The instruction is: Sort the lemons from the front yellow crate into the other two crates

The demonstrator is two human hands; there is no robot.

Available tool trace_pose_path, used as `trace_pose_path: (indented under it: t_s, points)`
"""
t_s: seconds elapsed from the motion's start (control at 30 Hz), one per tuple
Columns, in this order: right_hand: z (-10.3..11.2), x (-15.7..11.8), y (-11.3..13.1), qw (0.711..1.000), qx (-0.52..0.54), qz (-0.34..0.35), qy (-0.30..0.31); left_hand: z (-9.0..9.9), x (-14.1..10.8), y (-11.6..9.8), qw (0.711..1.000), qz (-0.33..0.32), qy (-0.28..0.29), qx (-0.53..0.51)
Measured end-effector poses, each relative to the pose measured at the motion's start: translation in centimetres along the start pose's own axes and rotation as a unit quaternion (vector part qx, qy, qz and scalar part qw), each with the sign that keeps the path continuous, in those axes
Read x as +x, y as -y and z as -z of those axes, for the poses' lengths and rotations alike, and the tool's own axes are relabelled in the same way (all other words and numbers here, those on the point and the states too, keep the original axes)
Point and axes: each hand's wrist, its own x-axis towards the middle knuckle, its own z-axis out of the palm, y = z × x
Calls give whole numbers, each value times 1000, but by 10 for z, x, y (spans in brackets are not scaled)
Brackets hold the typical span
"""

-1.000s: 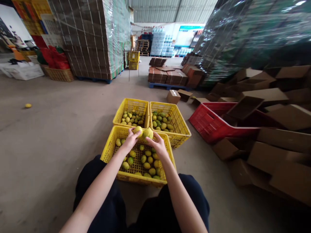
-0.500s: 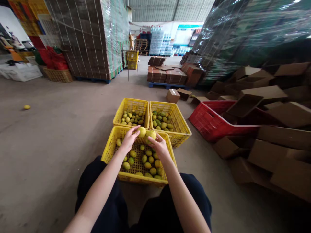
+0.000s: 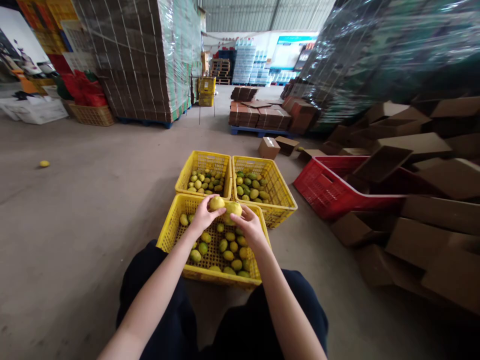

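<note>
Above the nearest yellow crate (image 3: 170,225), my left hand (image 3: 205,216) is closed round a yellow fruit (image 3: 216,203). My right hand (image 3: 249,224) grips a larger yellow-green fruit (image 3: 232,212) close beside it. Several green and yellow fruits (image 3: 233,247) lie on the floor of that crate, more of them on its right side. Two more yellow crates stand against its far side: the far left crate (image 3: 183,172) and the far right crate (image 3: 281,187), both with fruits in them.
A red crate (image 3: 318,192) and a heap of cardboard boxes (image 3: 423,240) lie on the right. One yellow fruit (image 3: 44,163) is on the floor at the left. Flattened cartons (image 3: 258,117) on a blue pallet and tall wrapped stacks (image 3: 127,60) stand farther back.
My left thumb has moved across the front of its fruit, and that fruit has turned or shifted slightly. The right hand keeps its fruit. The view has shifted a little.
</note>
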Motion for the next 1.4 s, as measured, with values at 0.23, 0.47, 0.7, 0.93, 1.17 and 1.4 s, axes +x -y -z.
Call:
trace_pose_path:
  t_s: [0.23, 0.47, 0.7, 0.93, 1.17, 1.4]
  points:
    - [2, 8, -12, 981, -131, 124, -72, 0, -8, -3, 930, -229, -53, 284]
    - [-1, 2, -9, 962, -184, 187, -71, -1, -7, -5, 952, -200, -44, 227]
    - [-5, 0, 0, 999, 0, 25, -36, 0, -1, -15, 976, 166, -1, -142]
    - [-5, 10, -3, 975, 76, -209, -21, -1, 0, -14, 920, 364, 10, -146]
    - [-2, 9, -6, 985, 103, -130, -36, 2, 0, -14, 963, 238, 15, -126]
    - [-10, 3, -13, 985, -54, 131, -100, 9, 3, -11, 997, -26, -48, 53]
